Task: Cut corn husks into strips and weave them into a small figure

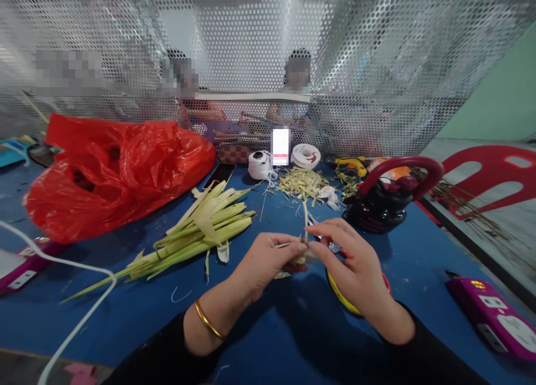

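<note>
My left hand (262,265) and my right hand (354,267) meet over the blue table (125,318). Both pinch a small folded piece of pale palm leaf (302,255), and one thin strip of it sticks upward between my fingers. A gold bangle circles my left wrist. To the left of my hands lies a bundle of green-yellow palm leaves (196,228). Under my right hand sits a round yellow and red object (341,295), mostly hidden. Scissors show partly behind my right fingers.
A red plastic bag (113,170) fills the left. A spool of white thread (259,164), a tape roll (305,155), leaf scraps (301,183), a phone (220,174) and a dark basket with a red handle (389,200) stand behind. Purple power strips (498,315) lie at both sides. People sit behind a perforated metal screen.
</note>
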Demonstrator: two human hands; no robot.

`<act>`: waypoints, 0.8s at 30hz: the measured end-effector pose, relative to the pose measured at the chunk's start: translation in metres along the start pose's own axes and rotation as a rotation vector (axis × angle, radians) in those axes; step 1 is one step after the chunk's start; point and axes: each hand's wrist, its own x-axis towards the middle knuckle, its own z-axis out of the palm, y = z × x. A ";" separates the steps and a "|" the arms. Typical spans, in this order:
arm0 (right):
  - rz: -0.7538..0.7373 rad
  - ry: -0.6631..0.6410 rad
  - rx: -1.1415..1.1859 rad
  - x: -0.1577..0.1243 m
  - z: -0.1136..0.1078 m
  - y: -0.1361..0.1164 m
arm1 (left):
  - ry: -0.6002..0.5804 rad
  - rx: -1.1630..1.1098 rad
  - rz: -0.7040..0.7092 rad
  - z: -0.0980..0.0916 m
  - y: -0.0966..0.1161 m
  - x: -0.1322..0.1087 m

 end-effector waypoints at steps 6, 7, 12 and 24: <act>-0.091 -0.164 -0.084 -0.003 0.002 -0.002 | -0.020 0.267 0.036 0.006 -0.006 -0.001; -0.070 -0.189 -0.103 -0.003 0.002 -0.002 | -0.013 0.339 0.049 0.006 -0.006 -0.001; 0.042 -0.278 -0.099 -0.001 0.001 -0.001 | 0.024 0.547 0.106 0.005 -0.010 -0.001; -0.082 -0.189 -0.110 -0.002 0.004 -0.002 | -0.080 0.596 0.181 0.002 -0.015 0.001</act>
